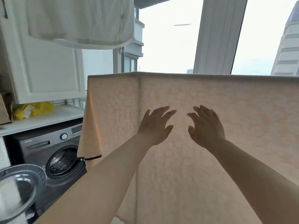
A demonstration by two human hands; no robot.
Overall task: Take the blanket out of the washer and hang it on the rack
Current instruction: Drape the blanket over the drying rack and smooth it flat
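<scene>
Both hands are raised with fingers spread and relaxed, nothing held: the left hand [155,125] and the right hand [206,126] are set close together before the middle of the blanket [226,110]. Whether the fingertips touch the cloth cannot be told. The blanket (pale peach, backlit) is draped over a rail just beyond them. At the near left the washer [53,152] is seen, door open.
</scene>
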